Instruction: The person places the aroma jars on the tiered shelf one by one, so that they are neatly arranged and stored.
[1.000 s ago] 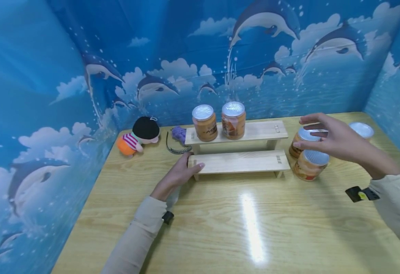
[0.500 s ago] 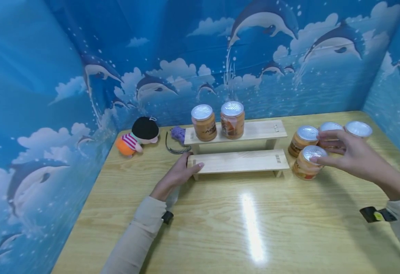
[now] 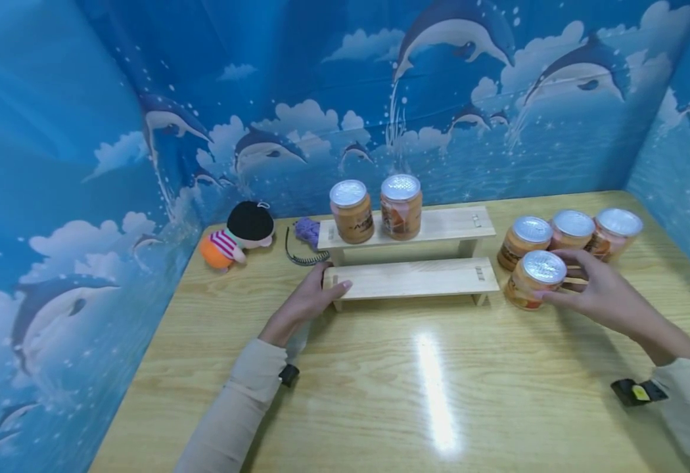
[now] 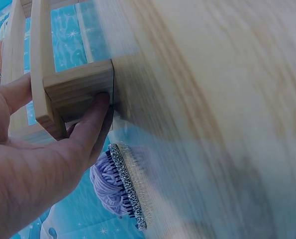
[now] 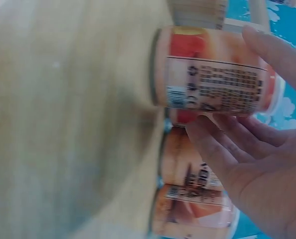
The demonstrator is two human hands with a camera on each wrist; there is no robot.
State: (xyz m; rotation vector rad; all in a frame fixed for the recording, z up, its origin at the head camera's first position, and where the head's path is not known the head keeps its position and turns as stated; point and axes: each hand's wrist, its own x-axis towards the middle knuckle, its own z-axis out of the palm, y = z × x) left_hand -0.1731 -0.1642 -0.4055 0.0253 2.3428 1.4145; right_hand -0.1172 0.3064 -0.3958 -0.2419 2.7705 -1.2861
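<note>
A two-step wooden shelf stands mid-table, with two silver-lidded jars on its upper step. My left hand rests with straight fingers against the left end of the lower step. Right of the shelf stand several more jars. My right hand grips the nearest jar, thumb in front and fingers behind its labelled side. That jar stands on the table.
Three jars stand close behind the gripped one. A plush doll, a purple hair clip and a black coiled cord lie left of the shelf. Blue dolphin-print walls enclose the table.
My right hand came down from above the jars and its fingers closed round the nearest jar. The left hand has stayed on the shelf end.
</note>
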